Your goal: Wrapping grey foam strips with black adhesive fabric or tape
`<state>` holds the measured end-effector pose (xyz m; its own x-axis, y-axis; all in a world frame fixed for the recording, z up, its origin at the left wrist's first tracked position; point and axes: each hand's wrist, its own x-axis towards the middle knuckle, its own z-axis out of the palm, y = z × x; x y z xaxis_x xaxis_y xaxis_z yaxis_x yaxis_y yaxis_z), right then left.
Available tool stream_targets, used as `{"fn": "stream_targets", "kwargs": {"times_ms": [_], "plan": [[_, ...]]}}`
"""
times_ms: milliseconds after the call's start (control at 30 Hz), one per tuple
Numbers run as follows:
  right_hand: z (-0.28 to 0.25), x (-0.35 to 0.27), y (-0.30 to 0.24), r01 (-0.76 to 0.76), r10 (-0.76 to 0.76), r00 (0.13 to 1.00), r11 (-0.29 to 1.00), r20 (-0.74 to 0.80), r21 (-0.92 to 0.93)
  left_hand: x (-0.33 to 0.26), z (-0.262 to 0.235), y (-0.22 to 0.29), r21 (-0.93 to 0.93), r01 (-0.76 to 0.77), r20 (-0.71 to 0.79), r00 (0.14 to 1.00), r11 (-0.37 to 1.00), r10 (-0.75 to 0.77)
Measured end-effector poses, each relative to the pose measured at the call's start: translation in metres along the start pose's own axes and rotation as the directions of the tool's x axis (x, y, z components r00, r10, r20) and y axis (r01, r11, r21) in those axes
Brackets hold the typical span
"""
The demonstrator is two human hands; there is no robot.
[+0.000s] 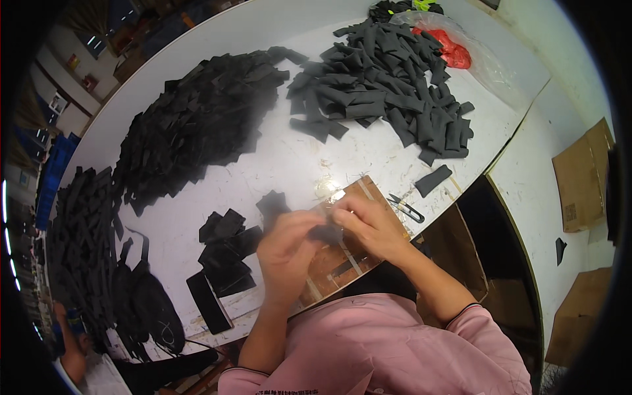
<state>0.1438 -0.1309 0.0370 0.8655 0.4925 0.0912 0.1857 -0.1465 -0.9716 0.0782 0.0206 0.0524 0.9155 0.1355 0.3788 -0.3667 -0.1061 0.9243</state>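
Observation:
My left hand (287, 245) is closed round a small black fabric piece (326, 234), part of which sticks out past the fingers. Close beside it, my right hand (370, 227) has its fingers bent together at the piece's upper edge; what the fingertips pinch is blurred. Both hands are over a brown wooden board (374, 192) with pale tape strips, at the table's near edge. Thread snips (408, 209) with black handles lie right of the board, below a single dark fabric piece (433, 180). Left of my left hand, several black fabric pieces (227, 253) lie loosely stacked.
Large heaps of black pieces (204, 112) and folded dark pieces (388, 79) cover the far table. Black strips (82, 243) and a black bag-like item (148, 309) lie left. A red bag (451, 49) sits back right; cardboard boxes (582, 178) stand right. Another person's arm (69, 345) shows lower left.

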Motion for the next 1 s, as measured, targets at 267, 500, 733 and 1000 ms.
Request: {"fn": "stream_targets", "kwargs": {"times_ms": [267, 500, 733, 1000], "plan": [[0.0, 0.002, -0.026, 0.5, -0.351, 0.865, 0.55, 0.357, -0.669, -0.02, 0.003, -0.009, -0.443, 0.113, -0.183, 0.96, 0.889, -0.214], [-0.001, -0.002, -0.004, 0.574, -0.547, 0.819, 0.768, 0.173, -0.284, 0.015, 0.008, 0.005, -0.319, 0.103, 0.148, 0.987, 0.942, -0.058], [0.012, -0.014, 0.029, 0.376, -0.337, 0.923, 0.894, 0.188, -0.243, 0.016, 0.01, 0.009, 0.084, 0.318, 0.218, 0.919, 0.944, -0.329], [-0.001, -0.008, -0.009, 0.269, -0.164, 0.94, 0.897, 0.3, -0.352, 0.001, 0.013, 0.007, -0.213, -0.076, -0.064, 0.996, 0.974, 0.064]]}}
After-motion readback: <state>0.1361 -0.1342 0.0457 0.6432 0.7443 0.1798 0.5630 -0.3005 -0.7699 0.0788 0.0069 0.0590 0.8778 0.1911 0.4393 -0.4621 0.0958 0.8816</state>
